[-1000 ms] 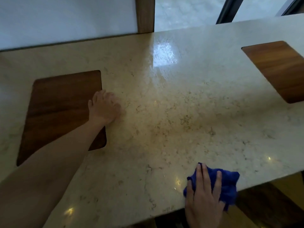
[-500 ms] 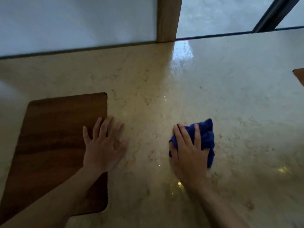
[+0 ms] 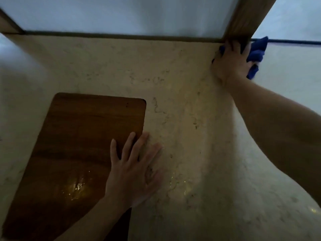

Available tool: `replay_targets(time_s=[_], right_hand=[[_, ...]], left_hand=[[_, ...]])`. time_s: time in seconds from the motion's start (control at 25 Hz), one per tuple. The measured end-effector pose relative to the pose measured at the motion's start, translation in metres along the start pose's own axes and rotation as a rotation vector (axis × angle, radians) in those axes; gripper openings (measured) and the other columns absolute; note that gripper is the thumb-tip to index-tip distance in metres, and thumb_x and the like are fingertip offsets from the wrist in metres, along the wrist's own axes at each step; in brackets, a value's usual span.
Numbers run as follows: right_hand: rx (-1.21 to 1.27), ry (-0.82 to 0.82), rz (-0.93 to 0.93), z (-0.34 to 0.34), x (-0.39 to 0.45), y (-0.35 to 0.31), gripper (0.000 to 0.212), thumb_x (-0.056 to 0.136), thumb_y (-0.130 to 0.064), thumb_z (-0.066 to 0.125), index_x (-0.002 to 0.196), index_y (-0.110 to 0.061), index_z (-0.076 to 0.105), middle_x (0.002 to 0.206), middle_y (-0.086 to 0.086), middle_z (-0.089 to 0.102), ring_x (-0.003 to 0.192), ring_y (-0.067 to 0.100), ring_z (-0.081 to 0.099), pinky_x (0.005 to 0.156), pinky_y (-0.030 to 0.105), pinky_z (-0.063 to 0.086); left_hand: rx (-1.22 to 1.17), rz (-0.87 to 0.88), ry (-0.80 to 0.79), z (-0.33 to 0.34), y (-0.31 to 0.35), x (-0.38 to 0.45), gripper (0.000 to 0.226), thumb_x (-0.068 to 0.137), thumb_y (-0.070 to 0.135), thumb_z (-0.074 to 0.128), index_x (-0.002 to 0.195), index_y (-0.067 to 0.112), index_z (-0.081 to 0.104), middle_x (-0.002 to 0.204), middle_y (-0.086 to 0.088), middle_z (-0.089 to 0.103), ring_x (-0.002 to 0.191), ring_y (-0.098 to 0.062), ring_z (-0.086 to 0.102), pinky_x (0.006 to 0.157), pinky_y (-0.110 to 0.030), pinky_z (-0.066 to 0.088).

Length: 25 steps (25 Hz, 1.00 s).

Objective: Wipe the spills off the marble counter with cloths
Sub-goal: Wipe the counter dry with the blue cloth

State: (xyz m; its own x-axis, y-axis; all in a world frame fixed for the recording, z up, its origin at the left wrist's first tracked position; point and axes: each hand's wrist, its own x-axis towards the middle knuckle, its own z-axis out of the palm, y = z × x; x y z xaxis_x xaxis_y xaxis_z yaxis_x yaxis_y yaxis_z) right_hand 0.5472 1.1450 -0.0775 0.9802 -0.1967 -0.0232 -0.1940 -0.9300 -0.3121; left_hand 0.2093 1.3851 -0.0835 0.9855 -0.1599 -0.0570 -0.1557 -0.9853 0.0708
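The beige marble counter (image 3: 182, 101) fills the view. My right hand (image 3: 231, 62) is stretched to the far edge and presses a blue cloth (image 3: 257, 51) flat against the marble at the foot of a wooden post; most of the cloth is hidden under the palm. My left hand (image 3: 135, 169) lies flat with fingers spread, near me, half on the marble and half on the right edge of a brown wooden inlay (image 3: 78, 145). It holds nothing.
A wooden post (image 3: 246, 16) rises from the counter's far edge at the upper right. A pale frosted panel (image 3: 121, 13) runs along the back behind a dark strip. Small glints of light shine on the inlay and marble near my left hand.
My right hand has pushed the blue cloth from the near edge, through the middle of the counter, to the far edge by the post. My left hand has stayed planted by the inlay.
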Motion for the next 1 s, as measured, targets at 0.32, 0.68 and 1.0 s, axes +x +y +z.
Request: replay_targets(time_s=[0.32,0.68,1.0], right_hand=[[-0.045,-0.092,-0.427,-0.004,-0.133,0.011,0.051,0.101,-0.046,0.032,0.149,-0.029,0.037,0.158,-0.013,0.033,0.151,0.022,0.011,0.102,0.054,0.032],[-0.096,-0.063,-0.379,-0.03,-0.517,0.119,0.057,0.1,-0.046,0.039,0.155,-0.037,0.026,0.162,-0.023,0.02,0.153,0.014,-0.001,0.105,0.061,0.036],[-0.207,-0.064,0.257,-0.004,-0.709,0.121,0.061,0.1,-0.04,0.023,0.135,-0.008,0.06,0.155,0.003,0.038,0.149,0.033,0.02,0.122,0.055,0.01]], left_hand=[[-0.049,-0.03,-0.082,-0.003,0.0,-0.002,0.066,0.09,0.073,0.019,0.148,0.043,0.024,0.165,0.001,0.014,0.153,-0.03,0.009,0.116,-0.071,0.006],[-0.121,-0.029,-0.145,-0.016,-0.002,-0.005,0.065,0.093,0.071,0.02,0.152,0.045,0.015,0.167,0.008,0.001,0.154,-0.025,-0.007,0.118,-0.066,-0.005],[-0.024,0.049,-0.185,-0.033,-0.048,-0.013,0.065,0.093,0.074,0.025,0.15,0.045,0.026,0.165,0.005,0.013,0.153,-0.027,0.003,0.113,-0.072,-0.002]])
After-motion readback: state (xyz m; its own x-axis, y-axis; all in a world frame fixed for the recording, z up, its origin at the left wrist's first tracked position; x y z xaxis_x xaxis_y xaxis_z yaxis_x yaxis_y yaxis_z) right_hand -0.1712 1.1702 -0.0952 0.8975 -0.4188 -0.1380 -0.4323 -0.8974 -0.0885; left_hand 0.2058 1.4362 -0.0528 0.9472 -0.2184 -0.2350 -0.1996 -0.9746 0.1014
